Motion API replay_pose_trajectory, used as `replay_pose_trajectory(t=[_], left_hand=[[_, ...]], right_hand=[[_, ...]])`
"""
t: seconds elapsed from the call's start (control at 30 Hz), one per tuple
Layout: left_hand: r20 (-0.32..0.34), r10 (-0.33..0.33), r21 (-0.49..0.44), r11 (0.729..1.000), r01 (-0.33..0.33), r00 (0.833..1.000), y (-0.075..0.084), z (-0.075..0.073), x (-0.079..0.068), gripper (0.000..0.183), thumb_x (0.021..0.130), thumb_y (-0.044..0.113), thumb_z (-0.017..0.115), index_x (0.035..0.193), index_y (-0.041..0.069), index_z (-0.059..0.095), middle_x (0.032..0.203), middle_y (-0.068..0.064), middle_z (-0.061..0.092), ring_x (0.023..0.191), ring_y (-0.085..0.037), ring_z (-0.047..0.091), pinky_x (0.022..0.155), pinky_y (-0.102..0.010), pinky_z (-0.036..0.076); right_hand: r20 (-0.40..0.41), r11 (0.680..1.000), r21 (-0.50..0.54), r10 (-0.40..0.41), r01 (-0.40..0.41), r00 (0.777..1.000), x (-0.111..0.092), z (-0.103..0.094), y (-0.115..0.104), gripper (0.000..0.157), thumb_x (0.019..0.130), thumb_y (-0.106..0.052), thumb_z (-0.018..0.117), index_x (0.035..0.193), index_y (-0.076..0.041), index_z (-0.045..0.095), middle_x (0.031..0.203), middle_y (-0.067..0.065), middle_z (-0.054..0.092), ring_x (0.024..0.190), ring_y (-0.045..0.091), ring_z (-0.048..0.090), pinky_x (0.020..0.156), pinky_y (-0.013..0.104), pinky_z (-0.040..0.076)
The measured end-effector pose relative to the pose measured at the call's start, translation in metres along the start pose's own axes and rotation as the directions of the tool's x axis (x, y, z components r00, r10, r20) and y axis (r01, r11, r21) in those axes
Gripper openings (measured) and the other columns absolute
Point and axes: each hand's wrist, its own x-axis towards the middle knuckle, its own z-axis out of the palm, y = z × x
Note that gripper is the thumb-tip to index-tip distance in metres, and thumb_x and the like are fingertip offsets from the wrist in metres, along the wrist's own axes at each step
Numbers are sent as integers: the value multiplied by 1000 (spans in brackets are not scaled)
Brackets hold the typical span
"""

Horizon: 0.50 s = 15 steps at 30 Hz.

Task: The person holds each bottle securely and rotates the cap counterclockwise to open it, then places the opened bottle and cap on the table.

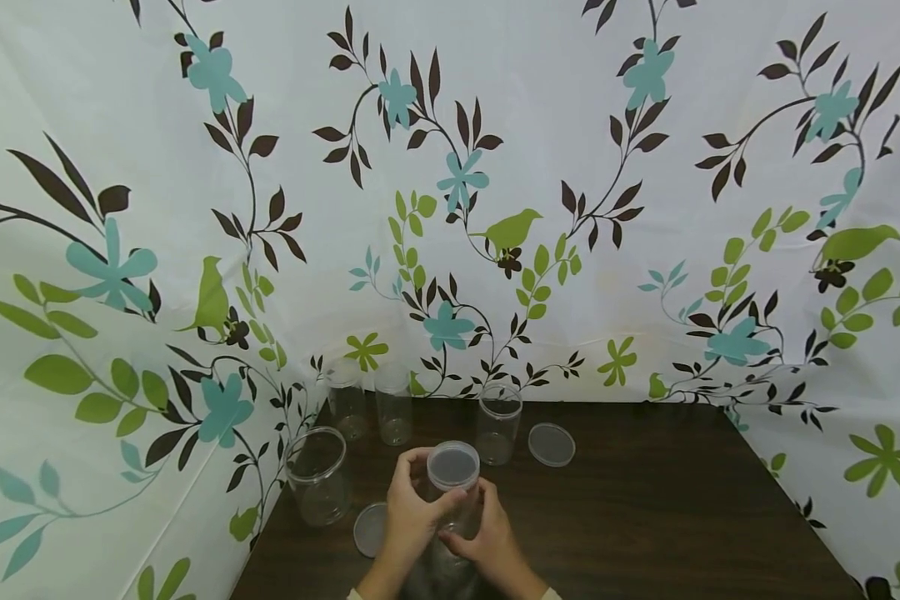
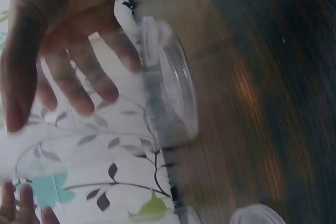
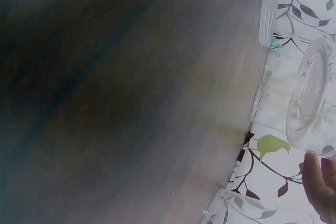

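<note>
A clear plastic jar (image 1: 459, 521) stands upright between my two hands above the front of the dark table, with a translucent lid (image 1: 453, 467) on its top. My left hand (image 1: 412, 508) grips it from the left, its thumb across the near side just under the lid. Lower down, my right hand (image 1: 491, 537) holds the right side, thumb in front. In the left wrist view the round base of the jar (image 2: 181, 93) shows beyond the left fingers (image 2: 79, 80). Fingers (image 3: 317, 184) touch the jar (image 3: 310, 98) near its base in the right wrist view.
A wide open jar (image 1: 318, 492) stands on the left, beside a loose lid (image 1: 371, 530). Two tall clear jars (image 1: 345, 408) (image 1: 395, 412) stand behind. Another open jar (image 1: 498, 433) and a lid (image 1: 551, 444) are at the back. Patterned cloth (image 1: 570, 183) surrounds the table (image 1: 645, 508).
</note>
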Motion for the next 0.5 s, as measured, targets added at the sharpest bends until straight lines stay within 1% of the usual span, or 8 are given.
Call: replay_pose_trajectory(t=[0.07,0.13,0.2,0.27,0.37,0.43,0.5], left_hand=[[7,48,7,999,-48,999,-3,-6,2,84,67,54,90,130,9,56,121,1,66,109,-16,59,88,-43,48],[32,88,5,996,-88,996,-6,-14,6,94,66,69,79,134,9,55,127,-1,65,112,-19,58,88,-45,47],[80,116,-15,993,-116,990,-9,-21,9,98,67,75,70,138,9,54,132,-3,64,116,-22,58,89,-46,48],[149,134,-46,991,-129,980,-11,-28,13,95,71,72,68,141,9,53,136,-4,63,119,-25,58,90,-45,49],[260,142,-78,989,-126,955,-12,-36,17,87,78,61,73,145,10,51,141,-5,61,125,-25,57,93,-41,50],[313,132,-85,990,-111,941,-11,-39,19,81,82,51,77,147,11,50,143,-5,59,127,-22,56,95,-39,50],[350,108,-94,992,-80,931,-9,-40,20,76,84,39,82,147,11,51,144,-5,58,122,-20,59,93,-36,52]], right_hand=[[12,1000,16,3,-3,1000,1,-1,1,87,75,-34,91,137,0,41,132,13,58,119,27,58,98,43,51],[23,999,34,4,-4,1000,3,-3,2,88,75,-32,92,138,0,40,131,12,58,117,24,59,96,40,52],[34,998,55,3,-5,999,4,-6,4,88,74,-31,93,138,0,41,128,11,59,114,21,59,94,37,53],[48,998,69,-2,-1,999,5,-9,5,88,73,-31,93,138,-1,42,127,9,60,112,18,60,92,35,53],[91,997,82,-22,15,996,7,-13,8,87,74,-30,93,139,-2,42,128,8,60,112,16,60,89,34,54],[129,995,92,-41,29,991,7,-15,10,86,74,-28,92,139,-2,42,130,9,60,114,16,60,90,34,54],[169,993,111,-57,39,984,7,-17,10,85,75,-24,92,140,-1,42,130,10,60,115,16,60,89,34,55]])
